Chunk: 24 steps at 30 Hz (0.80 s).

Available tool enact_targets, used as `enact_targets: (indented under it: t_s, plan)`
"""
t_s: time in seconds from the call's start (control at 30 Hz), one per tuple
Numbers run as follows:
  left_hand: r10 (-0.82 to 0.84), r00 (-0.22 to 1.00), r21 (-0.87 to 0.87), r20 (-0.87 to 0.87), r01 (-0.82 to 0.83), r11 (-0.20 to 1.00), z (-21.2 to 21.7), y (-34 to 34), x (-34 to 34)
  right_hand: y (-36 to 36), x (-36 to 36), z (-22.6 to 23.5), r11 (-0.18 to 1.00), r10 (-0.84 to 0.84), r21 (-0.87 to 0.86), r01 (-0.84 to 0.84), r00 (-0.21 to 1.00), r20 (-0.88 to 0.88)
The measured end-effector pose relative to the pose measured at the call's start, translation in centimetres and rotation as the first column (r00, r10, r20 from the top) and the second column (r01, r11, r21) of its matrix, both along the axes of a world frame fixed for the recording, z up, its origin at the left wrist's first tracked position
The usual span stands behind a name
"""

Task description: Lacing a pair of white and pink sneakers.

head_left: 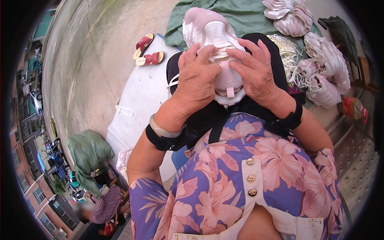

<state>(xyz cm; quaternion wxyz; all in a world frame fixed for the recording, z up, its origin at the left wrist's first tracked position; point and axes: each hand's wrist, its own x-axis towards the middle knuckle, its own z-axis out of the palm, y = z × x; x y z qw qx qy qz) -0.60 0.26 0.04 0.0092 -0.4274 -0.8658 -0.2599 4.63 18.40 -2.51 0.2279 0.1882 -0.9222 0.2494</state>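
Straight ahead of your chest, on the black cushion over your lap, the pink-and-white shoe lies with its long axis running away from you, toe far, heel and pull tab near. Your left hand and right hand sit on either side of the shoe's near half, about equally close, fingers curled over the white lace across its top; both are pinching or pressing there, though you cannot tell how tightly.

Beyond the shoe lies a green cloth. Right of the shoe are a bundle of white laces and heaps of pink shoe parts. Left of it, well apart on the concrete, lie two red sandals. Nothing stands between your hands and the shoe.
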Motion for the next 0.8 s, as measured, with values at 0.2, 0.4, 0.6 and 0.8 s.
enact_targets:
  t_s: [0.2,0.4,0.6,0.8]
  plan:
    - [0.031,0.991,-0.183,-0.131,-0.055,0.981,1.0,0.7,0.6,0.0,-0.1,0.1,0.999,0.010,0.039,-0.009,0.999,-0.038]
    - [0.017,0.999,-0.047,0.030,-0.015,0.999,1.0,-0.2,-0.5,-0.1,0.0,-0.1,0.999,0.010,0.051,-0.007,0.998,-0.061]
    - [0.028,0.993,-0.016,0.114,-0.027,1.000,1.0,0.0,-0.3,-0.1,-0.2,-0.5,0.999,0.007,0.046,-0.003,0.996,-0.086]
    - [0.161,0.986,0.003,0.035,-0.162,0.987,0.6,1.3,0.7,0.4,-1.0,-0.5,0.999,-0.020,0.040,0.025,0.992,-0.127]
